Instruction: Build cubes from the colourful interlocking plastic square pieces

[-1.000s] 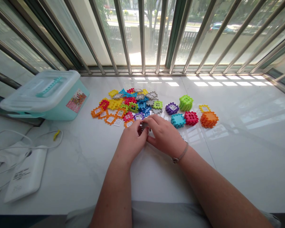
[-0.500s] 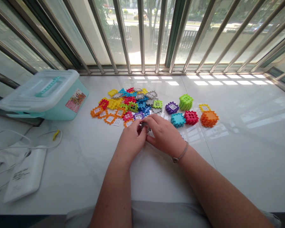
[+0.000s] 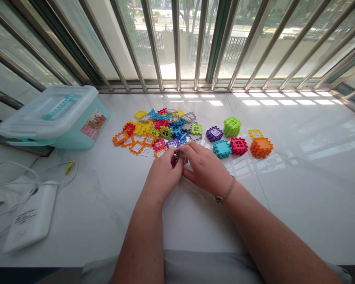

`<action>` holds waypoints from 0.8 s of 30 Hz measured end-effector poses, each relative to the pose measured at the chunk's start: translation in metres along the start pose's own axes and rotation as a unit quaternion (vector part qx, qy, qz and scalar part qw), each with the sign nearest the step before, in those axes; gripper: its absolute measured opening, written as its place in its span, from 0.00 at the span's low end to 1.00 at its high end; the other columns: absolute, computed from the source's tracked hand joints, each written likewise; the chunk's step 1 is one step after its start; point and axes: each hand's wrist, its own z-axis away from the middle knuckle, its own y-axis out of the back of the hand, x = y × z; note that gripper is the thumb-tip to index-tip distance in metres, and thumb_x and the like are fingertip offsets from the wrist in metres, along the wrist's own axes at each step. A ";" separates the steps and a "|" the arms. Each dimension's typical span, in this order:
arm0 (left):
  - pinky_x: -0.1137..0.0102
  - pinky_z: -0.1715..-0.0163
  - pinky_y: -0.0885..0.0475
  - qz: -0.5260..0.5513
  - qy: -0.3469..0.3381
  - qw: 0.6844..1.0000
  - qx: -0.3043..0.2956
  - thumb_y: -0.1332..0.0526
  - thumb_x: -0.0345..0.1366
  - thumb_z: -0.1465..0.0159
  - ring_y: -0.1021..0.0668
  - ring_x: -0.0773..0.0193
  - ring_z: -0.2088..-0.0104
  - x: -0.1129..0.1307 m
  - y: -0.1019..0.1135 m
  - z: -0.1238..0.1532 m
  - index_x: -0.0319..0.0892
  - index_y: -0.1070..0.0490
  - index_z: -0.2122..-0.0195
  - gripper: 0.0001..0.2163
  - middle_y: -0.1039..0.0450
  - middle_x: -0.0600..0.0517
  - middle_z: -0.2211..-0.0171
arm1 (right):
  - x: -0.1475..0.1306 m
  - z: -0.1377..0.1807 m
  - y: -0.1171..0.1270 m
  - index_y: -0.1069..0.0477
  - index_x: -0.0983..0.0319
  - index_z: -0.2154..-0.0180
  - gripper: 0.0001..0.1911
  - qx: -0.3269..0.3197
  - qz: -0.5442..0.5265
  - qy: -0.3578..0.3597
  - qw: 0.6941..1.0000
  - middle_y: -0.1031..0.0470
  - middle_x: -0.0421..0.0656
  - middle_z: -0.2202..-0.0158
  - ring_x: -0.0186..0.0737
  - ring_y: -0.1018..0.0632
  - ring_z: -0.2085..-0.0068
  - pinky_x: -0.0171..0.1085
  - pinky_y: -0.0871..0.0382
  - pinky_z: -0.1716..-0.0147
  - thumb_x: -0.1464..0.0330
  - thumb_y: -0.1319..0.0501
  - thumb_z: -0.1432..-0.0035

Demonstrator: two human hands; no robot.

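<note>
My left hand (image 3: 165,175) and my right hand (image 3: 204,167) meet at the middle of the white marble sill, fingers curled around small grey plastic pieces (image 3: 180,156) held between them. Only a sliver of grey shows between the fingers. Just beyond the hands lies a pile of colourful interlocking square tiles (image 3: 159,130). To the right stand assembled cubes: green (image 3: 232,127), purple (image 3: 214,134), teal (image 3: 221,149), red (image 3: 238,146) and an orange stack (image 3: 261,147).
A teal storage box with a clear lid (image 3: 56,118) sits at the left. A white power bank (image 3: 29,219) with white cables (image 3: 14,173) lies at the near left. Metal window bars (image 3: 177,43) close off the far edge.
The hands stay together on the grey pieces with only slight finger movement. The view has shifted a little.
</note>
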 end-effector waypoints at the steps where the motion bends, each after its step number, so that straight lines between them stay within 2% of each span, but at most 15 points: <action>1: 0.68 0.66 0.32 0.003 -0.001 1.000 0.003 0.38 0.41 0.29 0.19 0.58 0.64 0.000 0.000 0.000 0.48 0.23 0.55 0.06 0.19 0.54 0.65 | 0.000 0.000 0.000 0.29 0.60 0.44 0.20 0.004 -0.002 0.003 1.000 0.23 0.51 0.46 0.51 0.21 0.47 0.47 0.23 0.47 0.73 0.33 0.37; 6: 0.68 0.67 0.33 0.001 -0.005 1.000 0.013 0.38 0.42 0.28 0.21 0.59 0.66 0.001 0.001 0.001 0.48 0.23 0.56 0.06 0.21 0.54 0.67 | -0.001 0.000 0.001 0.30 0.61 0.43 0.20 0.021 -0.014 0.013 1.000 0.23 0.51 0.44 0.51 0.20 0.47 0.47 0.23 0.47 0.73 0.33 0.36; 14: 0.66 0.65 0.31 0.020 -0.007 1.000 0.022 0.37 0.42 0.28 0.19 0.58 0.64 0.001 0.001 0.000 0.47 0.23 0.58 0.07 0.19 0.53 0.65 | -0.002 -0.001 0.003 0.30 0.60 0.43 0.20 0.048 -0.022 0.029 0.998 0.23 0.52 0.44 0.52 0.20 0.47 0.48 0.22 0.48 0.73 0.34 0.36; 18: 0.67 0.64 0.27 0.079 -0.003 0.996 0.028 0.36 0.44 0.28 0.18 0.58 0.63 -0.002 -0.002 0.001 0.48 0.22 0.51 0.10 0.18 0.52 0.63 | -0.002 -0.001 0.003 0.31 0.59 0.43 0.20 0.064 -0.024 0.034 0.997 0.23 0.52 0.44 0.52 0.20 0.46 0.48 0.23 0.48 0.72 0.35 0.35; 21: 0.67 0.61 0.24 0.159 -0.004 0.983 0.089 0.34 0.48 0.30 0.17 0.59 0.60 -0.001 -0.004 -0.002 0.46 0.26 0.45 0.17 0.18 0.50 0.59 | -0.001 0.000 0.004 0.32 0.58 0.43 0.18 0.075 -0.024 0.033 0.996 0.24 0.52 0.44 0.53 0.20 0.45 0.48 0.23 0.48 0.70 0.35 0.33; 24: 0.68 0.57 0.23 0.223 -0.030 0.955 0.194 0.31 0.53 0.33 0.18 0.60 0.57 0.011 0.001 -0.004 0.45 0.27 0.50 0.20 0.21 0.49 0.58 | -0.001 0.001 0.006 0.33 0.57 0.42 0.20 0.083 -0.020 0.028 0.996 0.25 0.52 0.42 0.54 0.21 0.43 0.49 0.23 0.46 0.68 0.35 0.32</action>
